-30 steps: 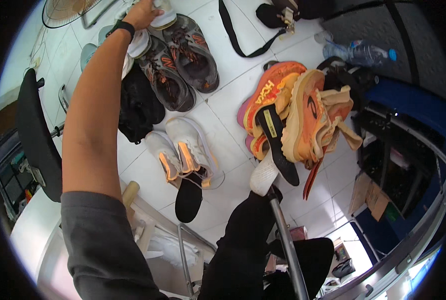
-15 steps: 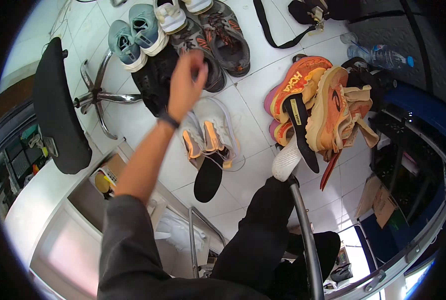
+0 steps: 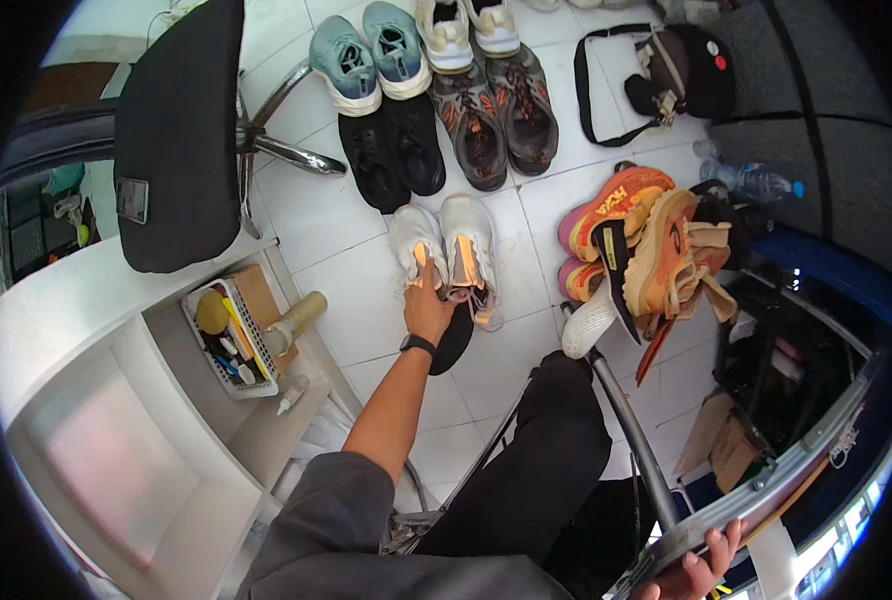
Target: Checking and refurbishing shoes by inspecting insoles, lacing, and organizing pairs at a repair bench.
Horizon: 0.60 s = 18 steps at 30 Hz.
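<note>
Two pale sneakers (image 3: 466, 228) lengthwise, toes away

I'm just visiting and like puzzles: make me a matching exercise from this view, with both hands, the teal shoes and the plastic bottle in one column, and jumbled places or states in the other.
1. Left hand
2. Right hand
3. Teal shoes
4. Plastic bottle

A. Lying on its side, with a blue cap
B. At the curved metal frame, lower right
C. Just above the black shoes in the picture
D. At the pale shoes with orange trim

Right pairs: 1-D, 2-B, 3-C, 4-A
</note>
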### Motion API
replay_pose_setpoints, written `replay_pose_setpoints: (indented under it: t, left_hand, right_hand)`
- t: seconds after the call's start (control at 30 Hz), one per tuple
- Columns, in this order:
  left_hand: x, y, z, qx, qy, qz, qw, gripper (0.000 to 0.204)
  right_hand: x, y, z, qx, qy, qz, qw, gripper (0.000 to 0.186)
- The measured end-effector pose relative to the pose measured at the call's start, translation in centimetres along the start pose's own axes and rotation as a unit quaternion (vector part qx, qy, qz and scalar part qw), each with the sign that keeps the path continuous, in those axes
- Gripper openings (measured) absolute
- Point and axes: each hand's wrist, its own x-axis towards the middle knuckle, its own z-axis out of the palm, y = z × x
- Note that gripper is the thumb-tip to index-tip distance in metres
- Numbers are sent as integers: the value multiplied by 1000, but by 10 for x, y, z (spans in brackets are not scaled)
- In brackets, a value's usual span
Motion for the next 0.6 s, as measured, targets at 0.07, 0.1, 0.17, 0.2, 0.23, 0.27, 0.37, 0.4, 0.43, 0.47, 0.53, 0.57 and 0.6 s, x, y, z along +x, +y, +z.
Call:
replay_pose_setpoints:
  t: [0.07,0.1,0.17,0.2,0.23,0.27,0.37,0.4,0.43,0.47,0.53,0.57,0.6]
  left_hand:
    - [3,5,4,1,48,-33,998,76]
    - [-2,7,5,2,81,-43,996,67]
    - [-6,11,4,-11,121,-39,992,63]
    - [-6,13,3,-33,122,-38,991,58]
    - [-5,16,5,-45,153,-31,987,44]
    - [-3,17,7,-49,156,-15,986,44]
    - [7,20,19,-64,216,-26,974,34]
    - [10,20,23,-50,220,-40,973,34]
    - [13,19,25,-32,213,-56,975,36]
    - [16,19,26,-18,202,-78,976,37]
    - [17,20,27,-19,161,-79,984,38]
    - [13,21,26,-51,153,-100,982,38]
    - [11,24,22,-90,157,-90,979,38]
  right_hand:
    - [-1,-4,6,30,39,12,999,46]
    - [-2,-4,8,30,69,1,997,44]
    - [-6,-3,11,27,105,-15,994,42]
    - [-8,-2,13,41,95,21,994,43]
    - [-10,-2,13,54,86,58,993,46]
    - [-13,-1,13,49,95,57,993,46]
    - [-16,2,16,52,111,47,991,46]
    - [-17,3,16,47,112,49,991,46]
    - [-17,4,17,48,106,45,992,46]
    - [-17,5,17,42,108,44,992,46]
    - [-15,5,20,67,145,35,987,46]
    - [-14,5,21,76,141,32,986,46]
    - [-12,4,20,86,146,36,985,46]
